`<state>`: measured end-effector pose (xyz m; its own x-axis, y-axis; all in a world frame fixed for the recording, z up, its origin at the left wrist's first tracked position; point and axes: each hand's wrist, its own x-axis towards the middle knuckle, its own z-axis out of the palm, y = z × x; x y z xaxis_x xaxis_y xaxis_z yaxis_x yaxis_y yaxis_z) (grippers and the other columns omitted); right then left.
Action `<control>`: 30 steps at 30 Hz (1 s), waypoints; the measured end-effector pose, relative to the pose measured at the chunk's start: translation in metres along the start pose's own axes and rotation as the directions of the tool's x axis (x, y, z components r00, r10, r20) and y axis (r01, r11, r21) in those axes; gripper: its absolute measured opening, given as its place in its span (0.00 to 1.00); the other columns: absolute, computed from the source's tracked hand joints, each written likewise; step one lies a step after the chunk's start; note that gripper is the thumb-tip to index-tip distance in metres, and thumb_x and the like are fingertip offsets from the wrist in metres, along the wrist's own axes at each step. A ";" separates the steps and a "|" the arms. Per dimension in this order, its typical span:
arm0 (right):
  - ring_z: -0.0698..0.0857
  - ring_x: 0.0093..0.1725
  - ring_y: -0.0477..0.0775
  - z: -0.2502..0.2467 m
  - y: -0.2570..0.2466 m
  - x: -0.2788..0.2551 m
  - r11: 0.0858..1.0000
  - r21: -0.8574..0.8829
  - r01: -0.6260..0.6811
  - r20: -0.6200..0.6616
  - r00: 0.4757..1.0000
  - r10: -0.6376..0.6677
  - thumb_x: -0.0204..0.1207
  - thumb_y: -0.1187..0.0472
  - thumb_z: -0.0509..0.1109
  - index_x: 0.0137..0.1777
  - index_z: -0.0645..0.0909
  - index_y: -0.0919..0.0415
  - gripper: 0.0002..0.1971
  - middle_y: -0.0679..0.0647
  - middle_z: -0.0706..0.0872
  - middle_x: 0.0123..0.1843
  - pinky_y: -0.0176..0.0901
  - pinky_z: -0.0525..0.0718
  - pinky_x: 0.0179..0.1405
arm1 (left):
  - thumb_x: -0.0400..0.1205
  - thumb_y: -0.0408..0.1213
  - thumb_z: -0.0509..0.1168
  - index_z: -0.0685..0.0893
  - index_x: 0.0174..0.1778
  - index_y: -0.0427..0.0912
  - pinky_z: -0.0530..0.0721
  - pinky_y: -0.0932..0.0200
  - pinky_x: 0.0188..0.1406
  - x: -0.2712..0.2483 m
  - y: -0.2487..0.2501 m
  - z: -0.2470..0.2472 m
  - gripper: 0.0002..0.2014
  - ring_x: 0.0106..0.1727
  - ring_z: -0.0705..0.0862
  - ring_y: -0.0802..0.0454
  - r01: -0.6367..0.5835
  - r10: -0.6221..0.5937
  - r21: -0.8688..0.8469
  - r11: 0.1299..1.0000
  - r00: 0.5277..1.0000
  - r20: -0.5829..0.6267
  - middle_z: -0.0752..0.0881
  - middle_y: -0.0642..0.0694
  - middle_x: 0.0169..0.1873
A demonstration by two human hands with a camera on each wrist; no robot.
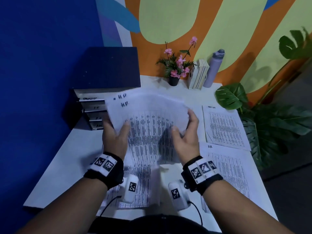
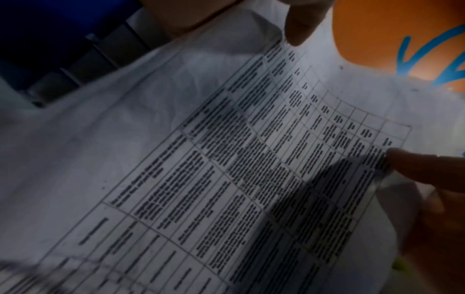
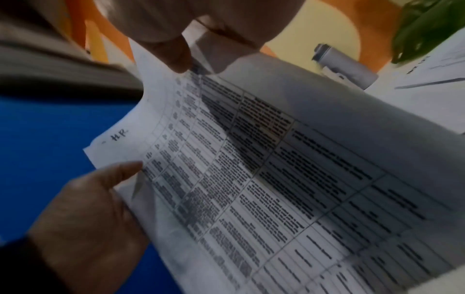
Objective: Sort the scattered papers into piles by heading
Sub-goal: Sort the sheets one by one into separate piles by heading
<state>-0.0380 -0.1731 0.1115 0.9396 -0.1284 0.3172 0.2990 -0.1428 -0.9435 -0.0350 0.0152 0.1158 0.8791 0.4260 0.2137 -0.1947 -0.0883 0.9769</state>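
Both hands' grip (image 1: 116,137) (image 1: 184,135) pinches crumpled "H.R" sheets (image 1: 148,125), dense printed tables.

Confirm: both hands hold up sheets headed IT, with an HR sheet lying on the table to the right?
Not quite. The held sheets read HR, not IT, as the head view shows. Left hand and right hand both hold them; the HR sheet does lie on the right.

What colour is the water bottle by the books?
Pale lilac-grey bottle, clearest in the head view.
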 end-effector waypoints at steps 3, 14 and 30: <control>0.82 0.42 0.34 0.007 0.018 -0.019 0.981 -0.194 -0.030 0.067 0.997 0.044 0.82 0.68 0.63 0.69 0.57 0.37 0.28 0.36 0.78 0.51 0.45 0.84 0.39 | 0.78 0.21 0.65 0.78 0.62 0.45 0.79 0.76 0.38 -0.013 -0.022 -0.009 0.20 0.42 0.85 0.67 0.134 -0.136 0.066 0.989 0.991 0.019 0.87 0.46 0.53; 0.81 0.64 0.53 -0.054 0.041 0.010 0.864 -0.270 -0.426 -0.214 0.901 0.377 0.82 0.68 0.63 0.69 0.71 0.55 0.17 0.54 0.78 0.64 0.39 0.81 0.66 | 0.81 0.28 0.64 0.70 0.69 0.51 0.80 0.65 0.42 -0.015 -0.057 0.011 0.23 0.53 0.82 0.54 0.215 -0.277 0.275 0.937 0.938 0.208 0.80 0.50 0.56; 0.80 0.54 0.70 -0.252 0.114 -0.047 0.255 -0.641 -0.724 -0.572 0.673 0.469 0.71 0.73 0.65 0.69 0.76 0.65 0.24 0.68 0.75 0.61 0.59 0.82 0.55 | 0.71 0.46 0.64 0.51 0.82 0.65 0.57 0.31 0.78 -0.039 -0.148 -0.005 0.44 0.83 0.39 0.39 0.117 -0.717 0.967 0.225 0.692 0.083 0.40 0.51 0.84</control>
<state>-0.0899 -0.4310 0.0136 0.6770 -0.7149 -0.1747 -0.7104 -0.5727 -0.4091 -0.0428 0.0166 -0.0374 0.7843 0.2837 -0.5517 0.4800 -0.8409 0.2500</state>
